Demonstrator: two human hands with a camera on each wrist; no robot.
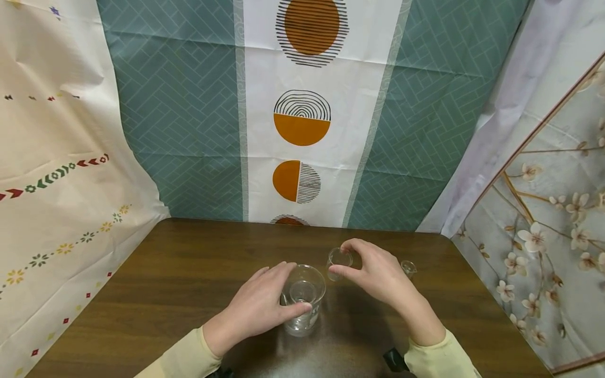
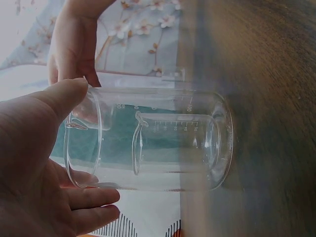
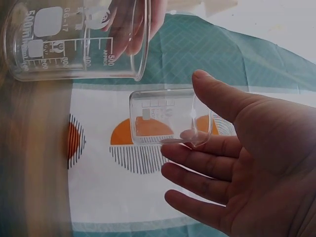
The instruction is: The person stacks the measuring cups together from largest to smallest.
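Note:
A large clear glass beaker [image 1: 300, 326] stands upright on the table, its 500 ml marking legible in the right wrist view. Inside it sits a smaller beaker [image 2: 173, 148] with printed graduations. My left hand [image 1: 262, 302] holds the large beaker around its rim, thumb on the near side and fingers on the far side. Just right of and behind that rim, my right hand [image 1: 378, 273] pinches a small beaker [image 3: 153, 118] near its mouth between thumb and index finger. This small beaker hangs upright above the table, and the other right fingers extend loosely below the index finger.
A tiny spouted beaker [image 1: 408, 268] stands on the brown wooden table [image 1: 142, 294], behind my right wrist. Patterned cloths hang beyond the table: a teal and white one [image 1: 189, 131] at the back, a floral one [image 1: 543, 252] on the right.

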